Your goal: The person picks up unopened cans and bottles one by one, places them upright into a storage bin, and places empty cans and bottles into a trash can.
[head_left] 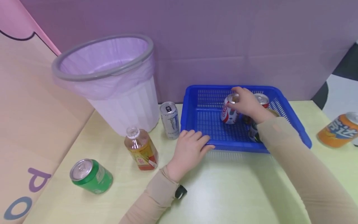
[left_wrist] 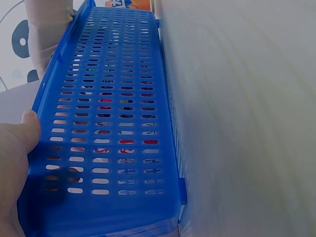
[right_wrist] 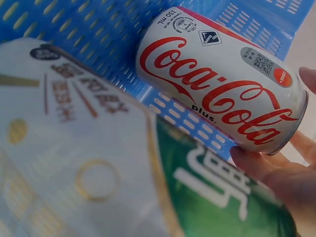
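Note:
A white and red Coca-Cola can stands inside the blue plastic basket. My right hand holds this can near its top, thumb on one side and fingers on the other. The right wrist view shows its "Coca-Cola plus" label, with a white and green can close in front. My left hand grips the basket's rim at the near left corner. Beside the Coca-Cola can, a red-edged can and a dark can are partly hidden by my right hand and sleeve.
A lined white bin stands at the back left. A silver-white Monster can, a capless bottle of reddish drink and a green can are left of the basket. An orange can is at right.

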A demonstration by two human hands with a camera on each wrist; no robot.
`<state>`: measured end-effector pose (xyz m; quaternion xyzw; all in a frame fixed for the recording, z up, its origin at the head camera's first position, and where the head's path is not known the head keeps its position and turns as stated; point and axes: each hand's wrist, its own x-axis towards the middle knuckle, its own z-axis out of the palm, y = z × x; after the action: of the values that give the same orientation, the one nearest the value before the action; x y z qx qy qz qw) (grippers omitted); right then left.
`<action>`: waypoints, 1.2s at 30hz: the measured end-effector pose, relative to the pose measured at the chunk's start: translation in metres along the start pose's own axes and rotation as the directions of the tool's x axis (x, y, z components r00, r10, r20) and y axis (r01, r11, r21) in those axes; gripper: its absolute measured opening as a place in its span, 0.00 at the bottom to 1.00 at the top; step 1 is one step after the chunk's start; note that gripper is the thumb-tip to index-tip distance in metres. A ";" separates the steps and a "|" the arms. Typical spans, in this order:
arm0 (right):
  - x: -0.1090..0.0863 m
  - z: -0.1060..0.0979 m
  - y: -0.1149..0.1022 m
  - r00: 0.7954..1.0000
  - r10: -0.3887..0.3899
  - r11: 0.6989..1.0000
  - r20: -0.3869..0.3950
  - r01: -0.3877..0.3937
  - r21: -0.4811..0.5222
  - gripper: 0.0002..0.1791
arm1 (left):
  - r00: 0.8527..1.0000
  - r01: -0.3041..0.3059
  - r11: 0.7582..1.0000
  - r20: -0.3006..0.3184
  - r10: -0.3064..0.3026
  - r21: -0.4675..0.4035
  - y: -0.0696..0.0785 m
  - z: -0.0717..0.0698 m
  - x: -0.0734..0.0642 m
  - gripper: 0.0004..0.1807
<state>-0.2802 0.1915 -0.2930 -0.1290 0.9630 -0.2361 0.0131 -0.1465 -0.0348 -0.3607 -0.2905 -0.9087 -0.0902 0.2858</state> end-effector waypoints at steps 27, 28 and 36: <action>-0.043 -0.051 -0.033 0.998 0.017 0.986 0.061 -0.027 0.163 0.28 | 1.000 -0.003 1.000 -0.011 0.003 -0.011 -0.001 0.003 0.004 0.16; -0.046 -0.049 -0.034 0.997 0.016 0.986 0.069 -0.027 0.163 0.28 | 1.000 -0.005 1.000 -0.013 0.005 -0.010 -0.002 0.003 0.004 0.16; -0.066 -0.038 -0.039 0.989 -0.128 0.986 0.074 0.120 0.113 0.22 | 1.000 0.000 1.000 -0.005 -0.001 -0.013 -0.001 0.004 0.004 0.16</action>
<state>-0.2098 0.1917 -0.2438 -0.1973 0.9376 -0.2827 0.0446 -0.1520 -0.0322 -0.3618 -0.2919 -0.9075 -0.0971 0.2860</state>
